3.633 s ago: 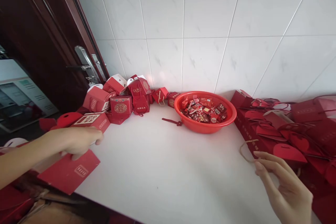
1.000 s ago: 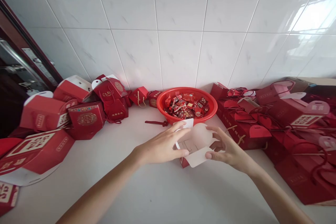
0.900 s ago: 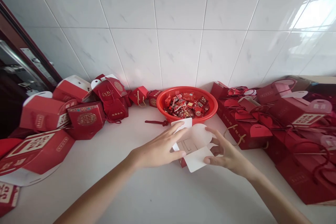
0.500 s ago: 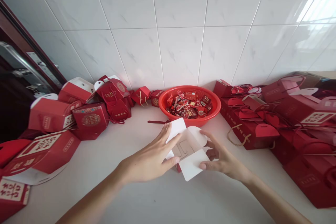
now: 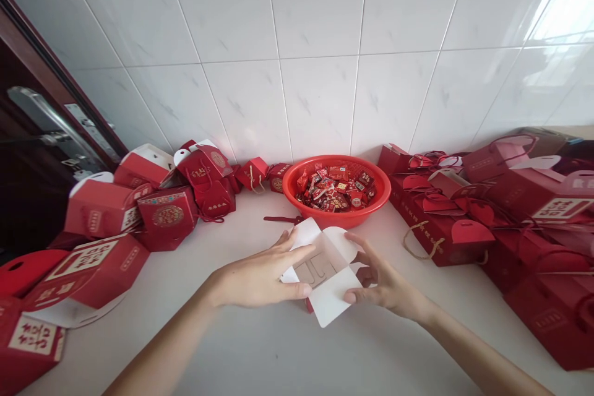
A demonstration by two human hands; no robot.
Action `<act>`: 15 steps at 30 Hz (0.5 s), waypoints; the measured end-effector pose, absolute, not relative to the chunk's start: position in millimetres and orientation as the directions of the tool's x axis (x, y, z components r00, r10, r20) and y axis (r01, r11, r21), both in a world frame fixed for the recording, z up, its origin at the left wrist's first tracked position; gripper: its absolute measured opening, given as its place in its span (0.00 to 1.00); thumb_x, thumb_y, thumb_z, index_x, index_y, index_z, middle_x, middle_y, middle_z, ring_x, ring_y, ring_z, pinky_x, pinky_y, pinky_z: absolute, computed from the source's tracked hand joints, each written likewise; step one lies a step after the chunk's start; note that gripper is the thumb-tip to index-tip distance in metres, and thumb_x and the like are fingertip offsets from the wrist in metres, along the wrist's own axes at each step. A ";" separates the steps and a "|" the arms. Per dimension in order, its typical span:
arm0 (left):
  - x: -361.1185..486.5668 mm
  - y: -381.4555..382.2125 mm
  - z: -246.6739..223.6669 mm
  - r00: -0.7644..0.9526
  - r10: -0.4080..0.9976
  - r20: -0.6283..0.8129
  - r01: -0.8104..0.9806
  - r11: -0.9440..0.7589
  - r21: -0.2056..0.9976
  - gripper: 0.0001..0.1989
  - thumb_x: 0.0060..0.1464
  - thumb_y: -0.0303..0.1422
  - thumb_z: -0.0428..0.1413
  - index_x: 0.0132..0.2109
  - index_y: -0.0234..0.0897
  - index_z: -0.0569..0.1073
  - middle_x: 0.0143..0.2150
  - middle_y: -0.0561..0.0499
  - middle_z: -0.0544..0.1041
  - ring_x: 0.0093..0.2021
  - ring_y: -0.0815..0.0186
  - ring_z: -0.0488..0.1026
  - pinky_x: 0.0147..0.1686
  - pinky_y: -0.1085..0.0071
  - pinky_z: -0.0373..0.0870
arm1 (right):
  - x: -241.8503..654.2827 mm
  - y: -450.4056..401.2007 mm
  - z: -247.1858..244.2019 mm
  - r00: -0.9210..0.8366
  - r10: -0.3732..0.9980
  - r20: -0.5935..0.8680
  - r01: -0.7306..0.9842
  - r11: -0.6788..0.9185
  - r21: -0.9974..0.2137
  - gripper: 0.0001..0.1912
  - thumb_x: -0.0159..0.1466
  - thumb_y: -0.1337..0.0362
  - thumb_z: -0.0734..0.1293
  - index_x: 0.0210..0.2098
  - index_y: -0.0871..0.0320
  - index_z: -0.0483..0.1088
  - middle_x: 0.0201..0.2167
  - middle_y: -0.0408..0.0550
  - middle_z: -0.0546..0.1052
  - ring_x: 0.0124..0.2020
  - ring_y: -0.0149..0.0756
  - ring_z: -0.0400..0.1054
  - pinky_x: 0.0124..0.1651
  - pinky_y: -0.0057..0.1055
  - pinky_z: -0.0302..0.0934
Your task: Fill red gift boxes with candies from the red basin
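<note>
A small paper gift box, white inside and red outside, sits low over the white tabletop with its top flaps spread. A thin brown cord shows at its bottom. My left hand holds the box's left side, fingers stretched along the flap and thumb at the near edge. On the opposite side, my right hand has its thumb on the near white flap and its curled fingers by the rounded far flap. Just beyond the box stands a red plastic basket full of red-wrapped candies.
Red gift boxes crowd the left side, some with white double-happiness panels. More red boxes with cord handles are piled on the right. A dark red strap lies before the basket. White wall tiles rise behind; a door handle is far left.
Both hands and the open box have shifted slightly left and a little nearer. The view has turned slightly left. The hands keep nearly the same pose on the box.
</note>
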State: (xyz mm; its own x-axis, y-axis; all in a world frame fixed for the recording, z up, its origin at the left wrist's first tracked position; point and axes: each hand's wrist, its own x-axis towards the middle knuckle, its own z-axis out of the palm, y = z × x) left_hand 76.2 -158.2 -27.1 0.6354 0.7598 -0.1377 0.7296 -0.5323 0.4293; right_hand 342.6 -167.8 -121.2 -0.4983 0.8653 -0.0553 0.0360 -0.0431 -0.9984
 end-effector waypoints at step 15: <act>87.2 -153.7 -29.3 0.538 0.820 -0.197 0.759 -0.369 0.537 0.34 0.58 0.54 0.55 0.67 0.46 0.66 0.76 0.46 0.46 0.75 0.44 0.38 0.67 0.50 0.55 | 366.1 -145.7 -94.8 -0.553 0.830 0.078 0.218 0.234 -0.947 0.43 0.60 0.47 0.72 0.68 0.49 0.53 0.58 0.55 0.69 0.39 0.36 0.71 0.41 0.34 0.68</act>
State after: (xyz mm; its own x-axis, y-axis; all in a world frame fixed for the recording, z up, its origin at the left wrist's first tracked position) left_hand 87.2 -153.7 -29.3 0.5376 0.8200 -0.1967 0.7587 -0.3686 0.5371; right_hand 366.1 -145.7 -94.8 -0.5530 0.8296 0.0775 0.2184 0.2341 -0.9474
